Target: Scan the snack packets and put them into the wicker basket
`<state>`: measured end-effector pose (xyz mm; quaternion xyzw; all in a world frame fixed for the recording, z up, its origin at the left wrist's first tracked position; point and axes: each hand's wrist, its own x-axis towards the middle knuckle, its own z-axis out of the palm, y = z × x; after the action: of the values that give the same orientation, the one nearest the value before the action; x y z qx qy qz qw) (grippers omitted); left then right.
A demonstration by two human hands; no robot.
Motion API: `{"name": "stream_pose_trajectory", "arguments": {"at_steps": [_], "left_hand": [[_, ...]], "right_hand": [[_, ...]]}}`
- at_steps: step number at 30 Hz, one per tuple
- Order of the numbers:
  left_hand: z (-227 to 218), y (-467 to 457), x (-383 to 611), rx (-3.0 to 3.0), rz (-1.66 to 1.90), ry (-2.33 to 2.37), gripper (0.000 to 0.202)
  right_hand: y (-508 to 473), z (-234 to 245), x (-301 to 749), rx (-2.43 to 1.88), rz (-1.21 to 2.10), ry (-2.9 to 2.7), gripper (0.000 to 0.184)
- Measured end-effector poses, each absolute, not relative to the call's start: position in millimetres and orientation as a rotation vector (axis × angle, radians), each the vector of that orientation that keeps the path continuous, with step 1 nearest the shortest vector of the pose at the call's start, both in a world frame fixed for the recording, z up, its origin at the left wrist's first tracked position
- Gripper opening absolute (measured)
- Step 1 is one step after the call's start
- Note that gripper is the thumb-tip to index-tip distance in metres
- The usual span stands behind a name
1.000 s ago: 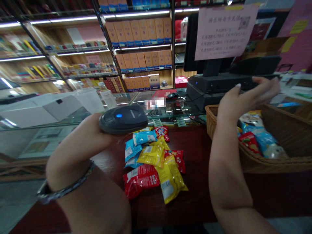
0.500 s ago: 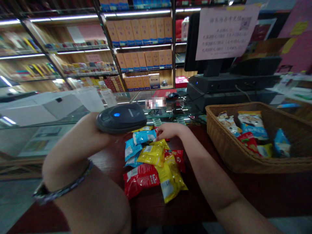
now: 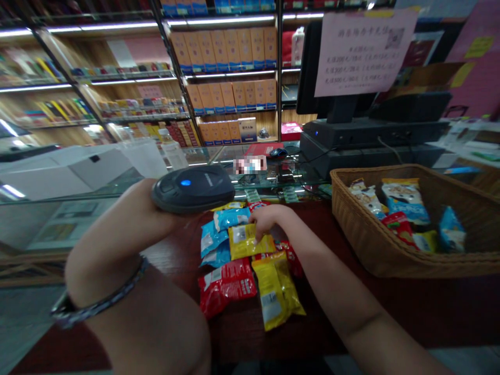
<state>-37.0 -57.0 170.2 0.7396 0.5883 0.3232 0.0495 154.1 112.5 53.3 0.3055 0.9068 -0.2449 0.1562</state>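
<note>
Currently | your left hand (image 3: 166,221) wraps the dark barcode scanner (image 3: 193,190) | your right hand (image 3: 269,219), curled, touches a glossy, crinkled yellow snack packet (image 3: 245,249), white label (image 3: 239,235) up, grip unclear

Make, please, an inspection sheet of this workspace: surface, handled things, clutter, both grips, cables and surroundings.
Surface: dark reddish-brown counter, shiny.
Handled things: handheld scanner with its blue light lit; loose heap of blue packets, red packets and yellow packets.
Clutter: wicker basket at the right, with several bagged items inside; white box at the left.
Left grip: closed around the scanner.
Right grip: touching the upper yellow packet; whether it pinches, cannot tell.
Cables: one cable across the black base under the monitor.
Surroundings: lit shelves with boxes; monitor bearing a paper notice.
</note>
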Motion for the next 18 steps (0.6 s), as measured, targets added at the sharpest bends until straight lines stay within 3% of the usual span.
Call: {"name": "stream_pose_trajectory", "arguments": {"at_steps": [8, 13, 18], "left_hand": [[172.4, -58.4, -33.0, 2.199, 0.982, 1.772, 0.033], [170.7, -51.5, -33.9, 2.229, 0.834, 1.671, 0.034], [165.5, -45.2, -39.8, 2.240, 0.746, 1.709, 0.034]], "right_hand": [[137.2, 69.5, 211.0, 1.213, -1.107, 2.897, 0.041], [142.4, 75.6, 236.7, 1.252, -1.808, 2.905, 0.056], [139.3, 84.6, 242.7, 1.290, -1.864, 2.995, 0.057]]}}
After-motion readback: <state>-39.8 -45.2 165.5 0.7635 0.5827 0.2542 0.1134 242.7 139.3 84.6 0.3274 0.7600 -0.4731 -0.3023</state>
